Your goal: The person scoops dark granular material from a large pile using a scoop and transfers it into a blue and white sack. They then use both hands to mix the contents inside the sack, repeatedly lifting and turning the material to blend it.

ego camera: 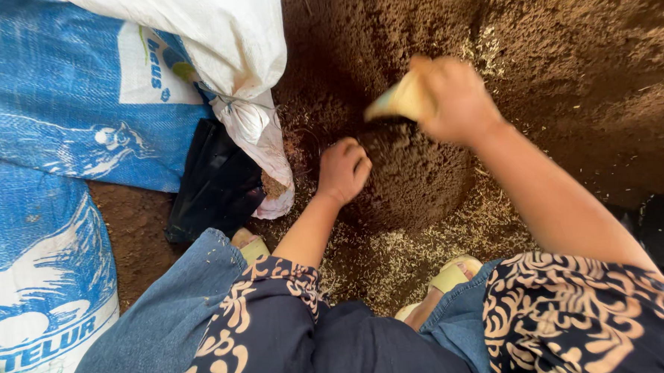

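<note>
Below the head camera, on the ground, lies a heap of brown soil (421,175) with pale husks (395,258) scattered along its near edge. The left hand (342,169) rests on the heap, fingers curled together into the loose soil. The right hand (455,99) is raised just above the heap, fingers clamped on a pale, blurred scoop-like tool (392,102); its exact kind cannot be told.

Step in hand, as judged: working the soil and husks together, the left hand gathering, the right digging. A next move would call for the tool to meet the heap beside the left hand without striking it.

Containers: a blue woven sack (52,109) lies at the left, well filled, contents hidden. A white sack (221,35) lies over it, its tied neck just beside the heap, contents not visible. A black plastic bag (216,188) lies flat between the sacks and the person's knee, apparently empty.
</note>
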